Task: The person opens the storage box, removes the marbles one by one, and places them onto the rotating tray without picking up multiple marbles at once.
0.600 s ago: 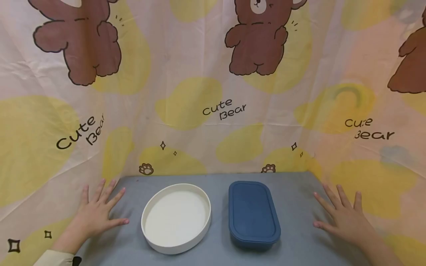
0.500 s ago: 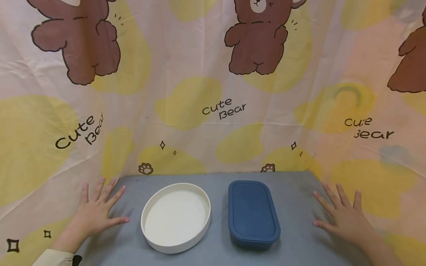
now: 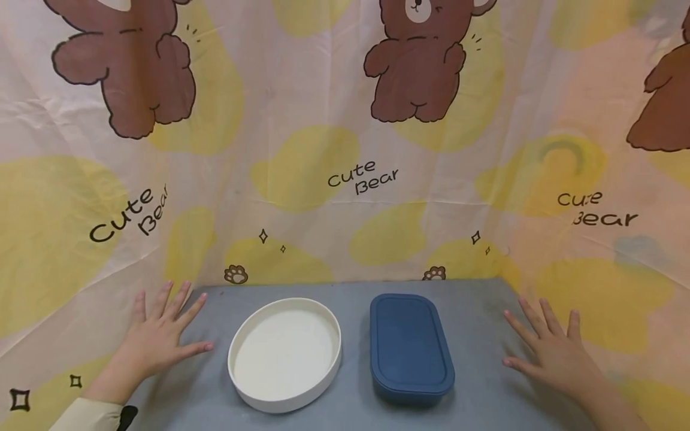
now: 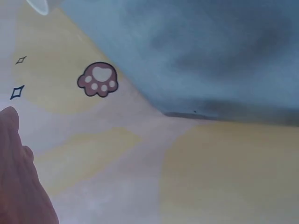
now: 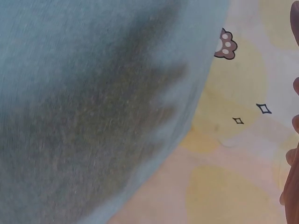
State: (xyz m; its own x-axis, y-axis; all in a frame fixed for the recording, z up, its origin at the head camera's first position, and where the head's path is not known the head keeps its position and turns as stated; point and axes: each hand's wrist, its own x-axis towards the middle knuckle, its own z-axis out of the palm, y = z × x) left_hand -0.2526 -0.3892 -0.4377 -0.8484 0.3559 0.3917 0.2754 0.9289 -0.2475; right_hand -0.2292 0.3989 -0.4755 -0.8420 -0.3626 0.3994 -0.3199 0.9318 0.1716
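Observation:
In the head view a round white tray [image 3: 286, 353] with a low rim lies left of centre on the grey table. To its right sits a blue rectangular box [image 3: 411, 347] with its lid on. My left hand [image 3: 156, 341], fingers spread straight, is left of the white tray and apart from it. My right hand [image 3: 557, 353] is likewise spread, to the right of the blue box and not touching it. Neither hand holds anything. Only a strip of the left hand [image 4: 21, 177] shows in the left wrist view, and fingertips of the right hand [image 5: 293, 182] edge into the right wrist view.
A grey cloth-covered table [image 3: 356, 383] carries both containers. Hanging cloth [image 3: 302, 227] printed with bears and yellow patches stands behind it and along both sides, close to each hand. A gap of bare table separates the tray from the box.
My left hand has risen slightly and shifted a little to the right. The right hand has moved slightly left. Tray and box stay where they were.

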